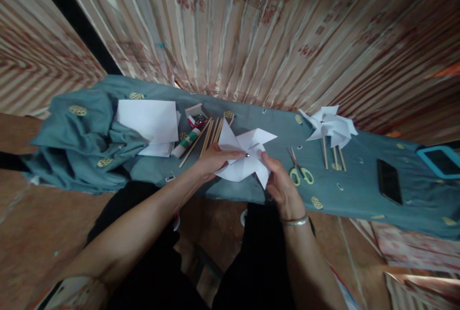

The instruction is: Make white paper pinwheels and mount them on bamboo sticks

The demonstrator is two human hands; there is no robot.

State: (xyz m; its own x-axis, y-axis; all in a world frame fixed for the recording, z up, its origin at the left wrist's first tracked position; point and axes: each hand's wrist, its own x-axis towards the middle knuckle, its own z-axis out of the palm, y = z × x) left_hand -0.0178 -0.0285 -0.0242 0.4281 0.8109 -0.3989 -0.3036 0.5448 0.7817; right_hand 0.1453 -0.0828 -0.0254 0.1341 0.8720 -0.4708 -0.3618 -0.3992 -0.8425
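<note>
A white paper pinwheel (237, 168) with a small metal pin head at its centre is held between both hands above the cloth. My left hand (214, 159) grips it from the left, its thumb reaching across the paper close to the pin. On the right side my right hand (279, 179) pinches a blade with the thumb on top; its other fingers are partly hidden. Whether a stick lies behind the pinwheel cannot be seen. Several wooden sticks (216, 130) lie just beyond my left hand, and scissors (301, 175) with green handles lie to the right of my right hand.
A narrow surface under a grey-green cloth (355, 195) carries white paper sheets (149, 120), a glue stick (187, 142), an open box of pins (197, 117), several finished pinwheels (332, 128) on sticks, a dark phone (389, 181) and a blue-framed device (440, 161). A curtain (230, 32) hangs behind.
</note>
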